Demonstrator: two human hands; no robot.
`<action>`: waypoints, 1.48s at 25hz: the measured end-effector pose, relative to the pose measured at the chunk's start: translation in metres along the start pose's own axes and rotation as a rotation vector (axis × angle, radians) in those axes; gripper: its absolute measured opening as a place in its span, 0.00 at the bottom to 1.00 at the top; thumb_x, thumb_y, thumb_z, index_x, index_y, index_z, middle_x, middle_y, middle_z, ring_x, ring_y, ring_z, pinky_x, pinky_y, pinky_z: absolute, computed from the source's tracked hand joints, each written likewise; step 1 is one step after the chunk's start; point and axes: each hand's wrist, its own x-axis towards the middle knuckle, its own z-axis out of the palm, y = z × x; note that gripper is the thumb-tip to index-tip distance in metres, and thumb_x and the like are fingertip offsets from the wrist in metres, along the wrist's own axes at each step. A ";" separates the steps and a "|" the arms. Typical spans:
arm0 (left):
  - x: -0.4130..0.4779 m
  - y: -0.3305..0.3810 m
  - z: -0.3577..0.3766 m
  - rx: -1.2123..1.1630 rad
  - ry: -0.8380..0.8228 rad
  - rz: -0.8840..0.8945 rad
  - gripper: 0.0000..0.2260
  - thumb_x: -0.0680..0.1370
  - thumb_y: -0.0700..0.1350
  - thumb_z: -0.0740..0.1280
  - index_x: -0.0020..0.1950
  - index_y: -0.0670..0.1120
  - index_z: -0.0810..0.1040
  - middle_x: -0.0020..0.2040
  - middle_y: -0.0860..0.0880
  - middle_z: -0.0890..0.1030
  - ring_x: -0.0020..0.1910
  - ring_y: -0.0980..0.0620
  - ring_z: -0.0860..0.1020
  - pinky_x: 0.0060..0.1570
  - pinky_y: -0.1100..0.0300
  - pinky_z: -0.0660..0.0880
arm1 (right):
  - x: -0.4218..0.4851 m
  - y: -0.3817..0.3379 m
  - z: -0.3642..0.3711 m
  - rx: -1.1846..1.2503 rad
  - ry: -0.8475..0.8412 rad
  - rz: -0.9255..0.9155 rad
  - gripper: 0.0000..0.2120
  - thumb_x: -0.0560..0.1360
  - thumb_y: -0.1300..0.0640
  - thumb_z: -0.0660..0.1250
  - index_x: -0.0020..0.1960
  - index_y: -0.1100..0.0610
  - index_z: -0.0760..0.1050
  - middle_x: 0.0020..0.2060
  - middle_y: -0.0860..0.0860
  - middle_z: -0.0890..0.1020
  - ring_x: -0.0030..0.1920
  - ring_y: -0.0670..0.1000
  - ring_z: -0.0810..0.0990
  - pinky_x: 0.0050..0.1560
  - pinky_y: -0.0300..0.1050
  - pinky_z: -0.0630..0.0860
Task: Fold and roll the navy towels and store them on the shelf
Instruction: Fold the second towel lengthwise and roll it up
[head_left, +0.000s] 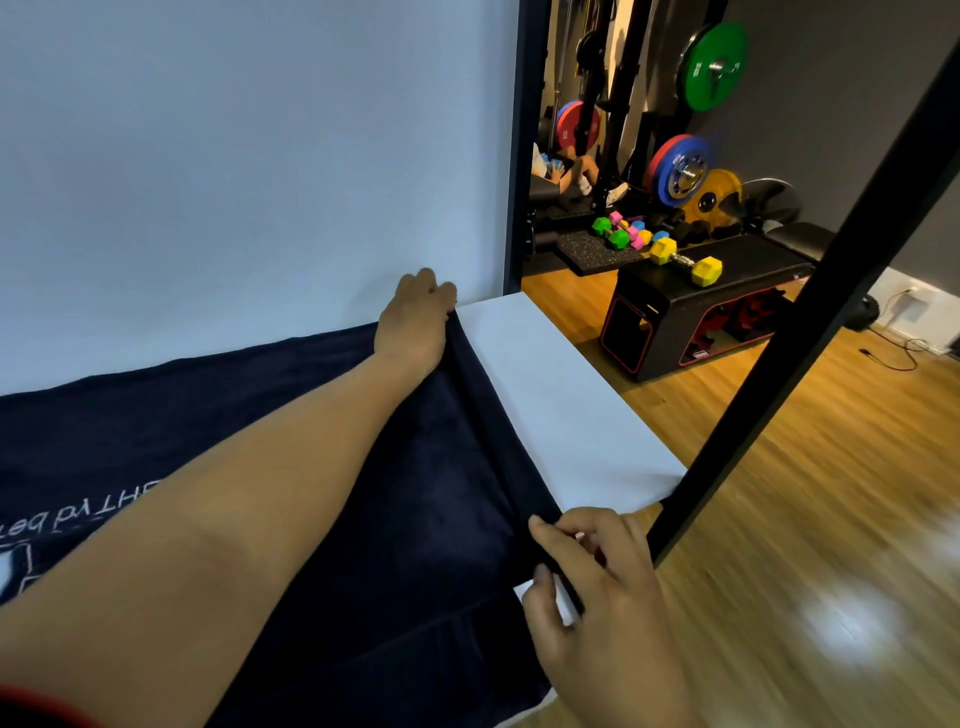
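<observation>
Navy towel (441, 493) lay spread flat on white worktop (561, 395), against the wall, white lettering at its left end. Left hand (415, 322) reached across and gripped the far right corner by the wall. Right hand (597, 587) pinched the near right corner at the worktop's edge, beside a black post (779, 364).

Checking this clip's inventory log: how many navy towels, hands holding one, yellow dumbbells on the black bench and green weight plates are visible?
Navy cloth towel spread on the white table: 1
Hands gripping its edge, left hand and right hand: 2
Yellow hexagonal dumbbell on the black bench: 1
Round green weight plate: 1
Total: 5
</observation>
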 end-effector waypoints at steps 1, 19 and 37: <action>0.003 0.001 -0.001 0.058 -0.062 0.009 0.10 0.77 0.33 0.60 0.54 0.42 0.76 0.53 0.44 0.72 0.48 0.46 0.72 0.39 0.55 0.70 | -0.001 -0.005 -0.001 0.092 0.022 0.093 0.13 0.73 0.51 0.64 0.50 0.54 0.85 0.46 0.43 0.76 0.46 0.47 0.74 0.45 0.34 0.71; 0.036 0.029 -0.032 -0.082 -0.398 -0.286 0.13 0.78 0.51 0.66 0.42 0.41 0.72 0.50 0.42 0.78 0.54 0.43 0.75 0.43 0.58 0.68 | 0.022 -0.034 -0.005 -0.033 -0.172 0.354 0.12 0.69 0.55 0.75 0.52 0.54 0.80 0.38 0.45 0.76 0.34 0.45 0.75 0.33 0.28 0.68; 0.024 0.009 -0.057 -0.835 -0.459 -0.759 0.05 0.79 0.32 0.65 0.45 0.39 0.74 0.55 0.39 0.79 0.50 0.46 0.78 0.51 0.56 0.78 | 0.021 -0.026 0.003 -0.239 -0.170 -0.098 0.20 0.52 0.71 0.78 0.39 0.58 0.77 0.35 0.51 0.73 0.36 0.52 0.73 0.30 0.42 0.73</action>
